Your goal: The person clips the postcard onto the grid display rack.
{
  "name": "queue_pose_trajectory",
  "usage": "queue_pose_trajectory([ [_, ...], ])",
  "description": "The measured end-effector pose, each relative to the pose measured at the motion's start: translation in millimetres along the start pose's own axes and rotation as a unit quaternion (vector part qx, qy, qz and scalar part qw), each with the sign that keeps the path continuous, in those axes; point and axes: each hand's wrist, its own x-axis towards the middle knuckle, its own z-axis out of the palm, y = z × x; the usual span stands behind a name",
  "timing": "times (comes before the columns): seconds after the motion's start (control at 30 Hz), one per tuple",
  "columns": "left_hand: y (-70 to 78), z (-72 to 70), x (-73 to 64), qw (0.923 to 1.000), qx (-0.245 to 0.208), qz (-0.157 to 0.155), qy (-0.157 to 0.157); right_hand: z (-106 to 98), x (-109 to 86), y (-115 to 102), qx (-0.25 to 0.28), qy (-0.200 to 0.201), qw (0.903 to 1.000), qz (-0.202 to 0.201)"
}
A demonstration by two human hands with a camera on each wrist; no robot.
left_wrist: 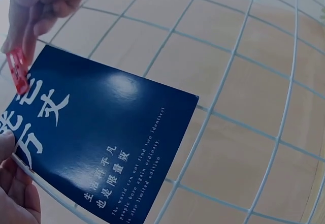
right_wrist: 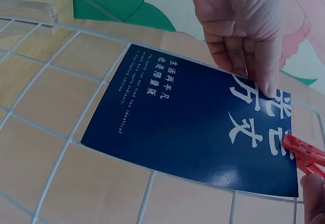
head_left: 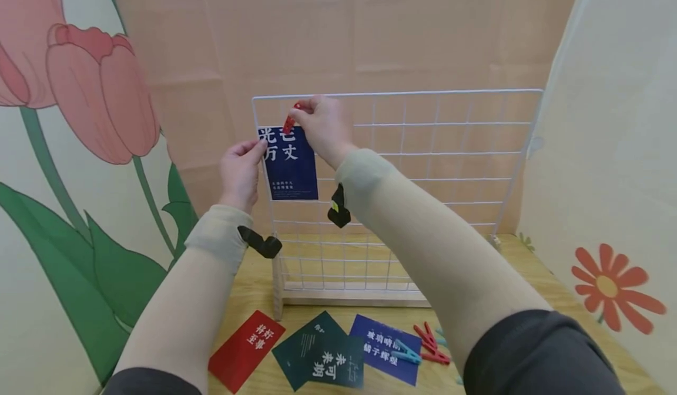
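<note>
A dark blue card [head_left: 293,177] with white characters lies upright against the left part of a white wire grid [head_left: 439,123]. My left hand [head_left: 240,168] pinches the card's left edge between thumb and fingers, near its upper corner. With thumb and fingertips my right hand [head_left: 330,126] grips a red clothespin [head_left: 289,123] at the card's top edge. In the right wrist view the clothespin [right_wrist: 304,150] has its nose over the top edge, beside the characters. The left wrist view shows the card [left_wrist: 117,127] overlapping several grid wires.
On the wooden table [head_left: 248,292] before the grid's wooden base lie a red card [head_left: 245,351], two dark green cards [head_left: 296,348] and a blue-purple card [head_left: 388,368]. Red clothespins [head_left: 435,354] and light blue clothespins [head_left: 406,352] lie at the right. A tulip-printed panel [head_left: 100,101] stands left.
</note>
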Motion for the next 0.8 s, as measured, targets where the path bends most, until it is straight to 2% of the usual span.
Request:
queue_pose_trajectory([
  [0.33, -3.5, -2.9, -1.3, 0.9969, -0.066, 0.041, 0.01, 2.8, -10.8, -2.6, 0.012, -0.034, 0.9993, 0.007],
  [0.43, -4.2, -4.7, -2.0, 0.9969, -0.066, 0.043, 0.004, 1.7, -14.4, 0.8, 0.02, -0.03, 0.9994, -0.001],
  [0.53, -5.1, -7.5, -3.8, 0.9974, -0.059, 0.042, -0.002, 0.0, -18.9, 6.7, 0.024, -0.015, 0.9993, -0.026],
  [0.67, -9.1, -13.2, -8.0, 0.9981, -0.045, 0.042, -0.002, -2.8, -25.7, 19.3, 0.025, -0.001, 0.9976, -0.064],
  [0.8, -16.4, -18.9, -12.6, 0.9985, -0.028, 0.047, -0.004, -7.6, -32.0, 34.0, 0.035, -0.003, 0.9964, -0.077],
])
